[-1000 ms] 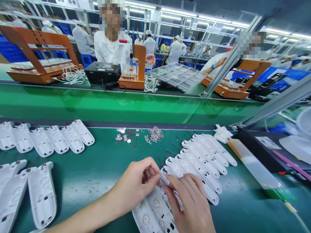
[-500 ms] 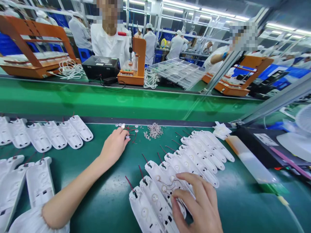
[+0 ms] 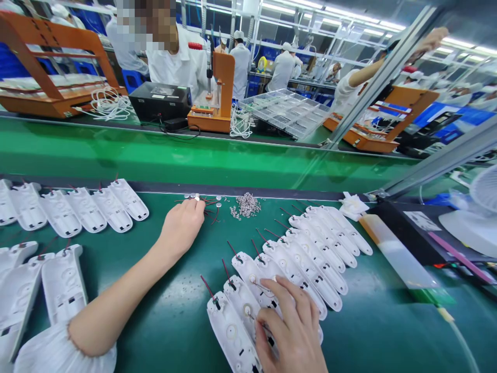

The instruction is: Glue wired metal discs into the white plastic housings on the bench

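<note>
At the far side of the bench, my left hand (image 3: 182, 225) has its fingers curled down among small round discs (image 3: 219, 198) with red and black wires; its fingertips are partly hidden. My right hand (image 3: 291, 324) is over the near end of a slanted row of white plastic housings (image 3: 231, 331). Its thumb and index finger are closed on a thin wire, which runs to a small round disc (image 3: 247, 310) at one housing. Short red wires stick out of the housings' upper ends.
A heap of small metal parts (image 3: 248, 205) lies right of my left hand. More white housings (image 3: 64, 285) rest at left. A black box (image 3: 419, 228) and a long translucent strip (image 3: 399, 256) are at right. Beyond the green ledge (image 3: 217, 160) stand orange fixtures (image 3: 223, 98) and a co-worker (image 3: 178, 62).
My right hand has moved left and slightly up over the housings, carrying the wire. My left hand has turned palm down and slid slightly up and left among the discs.
</note>
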A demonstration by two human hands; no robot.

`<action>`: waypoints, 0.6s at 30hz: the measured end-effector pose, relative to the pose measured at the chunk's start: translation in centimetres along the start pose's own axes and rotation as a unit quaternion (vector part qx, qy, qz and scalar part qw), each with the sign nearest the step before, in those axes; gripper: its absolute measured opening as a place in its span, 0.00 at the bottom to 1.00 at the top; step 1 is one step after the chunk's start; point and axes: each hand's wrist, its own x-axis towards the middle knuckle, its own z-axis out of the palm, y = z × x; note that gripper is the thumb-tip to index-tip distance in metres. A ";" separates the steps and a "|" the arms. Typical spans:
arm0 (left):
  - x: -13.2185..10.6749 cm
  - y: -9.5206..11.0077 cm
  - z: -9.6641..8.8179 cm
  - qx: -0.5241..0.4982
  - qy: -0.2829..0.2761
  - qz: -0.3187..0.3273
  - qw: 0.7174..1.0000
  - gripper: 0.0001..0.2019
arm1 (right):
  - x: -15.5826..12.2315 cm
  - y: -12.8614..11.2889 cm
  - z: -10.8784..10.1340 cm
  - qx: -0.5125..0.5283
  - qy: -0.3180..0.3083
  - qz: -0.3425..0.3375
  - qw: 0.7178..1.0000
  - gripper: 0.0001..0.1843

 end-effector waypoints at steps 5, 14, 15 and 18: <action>0.1 -0.3 -1.2 -0.037 0.030 -0.042 0.998 0.10 | 0.1 0.3 -0.5 -0.045 -0.045 -0.051 0.997 0.08; -0.3 0.7 -4.2 -0.302 0.098 -0.054 0.947 0.10 | 0.7 0.0 -0.4 -0.039 -0.060 -0.065 0.995 0.14; -0.4 1.2 -4.7 -0.346 0.092 -0.058 0.932 0.09 | 1.3 -0.1 -0.7 -0.028 -0.042 -0.060 0.997 0.13; -0.8 2.8 -6.3 -0.498 0.032 -0.075 0.863 0.06 | 3.7 -0.7 -1.3 -0.001 0.014 -0.059 0.998 0.14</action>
